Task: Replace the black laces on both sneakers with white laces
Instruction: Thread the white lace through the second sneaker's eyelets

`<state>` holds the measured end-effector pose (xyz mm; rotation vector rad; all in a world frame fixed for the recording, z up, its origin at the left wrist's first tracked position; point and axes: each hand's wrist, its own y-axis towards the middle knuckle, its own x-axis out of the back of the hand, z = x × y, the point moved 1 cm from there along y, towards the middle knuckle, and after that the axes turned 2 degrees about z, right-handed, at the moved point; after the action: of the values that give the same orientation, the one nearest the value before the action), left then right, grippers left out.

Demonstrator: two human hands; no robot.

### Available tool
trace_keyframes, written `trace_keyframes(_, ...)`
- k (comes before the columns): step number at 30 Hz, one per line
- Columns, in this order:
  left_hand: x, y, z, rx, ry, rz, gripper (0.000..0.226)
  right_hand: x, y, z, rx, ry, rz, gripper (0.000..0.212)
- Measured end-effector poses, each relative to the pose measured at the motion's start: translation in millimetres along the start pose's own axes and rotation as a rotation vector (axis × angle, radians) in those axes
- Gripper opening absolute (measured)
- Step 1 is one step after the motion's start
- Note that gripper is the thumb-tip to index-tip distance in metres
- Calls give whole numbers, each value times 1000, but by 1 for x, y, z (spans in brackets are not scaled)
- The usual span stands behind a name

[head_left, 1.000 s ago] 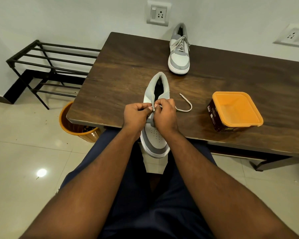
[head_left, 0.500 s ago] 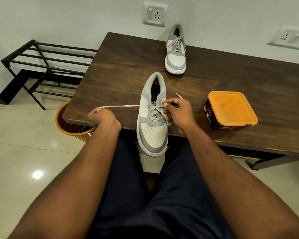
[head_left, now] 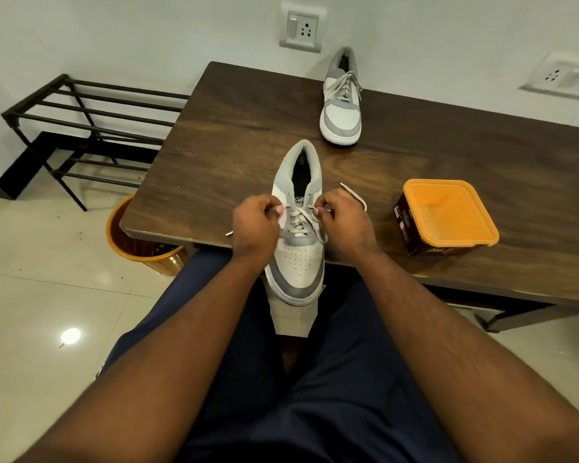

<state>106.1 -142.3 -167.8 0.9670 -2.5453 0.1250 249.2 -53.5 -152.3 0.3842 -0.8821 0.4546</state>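
left hand [head_left: 255,219] back in from its wide sideways pull half a second ago, so white lace [head_left: 304,218] cinched through upper eyelets of near sneaker [head_left: 298,242] at table [head_left: 214,168] edge. both hands curled beside tongue, right hand [head_left: 343,218] probably pinching lace too. far sneaker [head_left: 341,105] already laced.

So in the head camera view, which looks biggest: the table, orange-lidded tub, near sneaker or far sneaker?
1. table
2. near sneaker
3. orange-lidded tub
4. far sneaker

The sneakers are probably a matching pair; nearness enlarges one. Tub and near sneaker look close.
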Motion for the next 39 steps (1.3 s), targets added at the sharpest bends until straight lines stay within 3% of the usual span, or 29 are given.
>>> trace_keyframes(3,34,18,14,288,64,-325,15,8,-1,-10,9,-116,12,8)
trace_keyframes(4,45,19,17,338,107,-366,17,9,-1,-12,21,-142,22,8)
trace_keyframes(5,50,19,17,319,182,-356,21,9,-1,-13,38,-153,24,9)
trace_keyframes(7,46,10,6,110,258,-272,34,4,-2,-11,88,-125,14,17)
trace_keyframes(9,23,0,-3,-47,145,-82,36,-2,-1,-6,125,-60,3,25)
trace_keyframes(11,1,-3,-6,17,-32,106,29,-6,0,-5,133,-31,-32,20)
trace_keyframes(12,-5,-4,-5,42,-76,127,25,-8,0,-6,131,-27,-48,16)
trace_keyframes(16,-11,-1,-3,-47,24,94,7,-8,0,-4,115,-14,-68,8)
trace_keyframes(24,28,14,-3,-142,480,93,12,-1,3,-6,97,-58,50,9)
trace_keyframes(32,38,16,-1,-59,504,111,18,-2,7,-15,117,-173,190,9)
trace_keyframes(36,43,17,-7,-61,686,150,14,2,13,-15,99,-250,220,12)
trace_keyframes(38,41,15,-18,37,547,183,10,4,10,-13,69,-228,149,11)
trace_keyframes(39,42,15,-27,139,296,200,10,4,7,-10,55,-191,82,10)
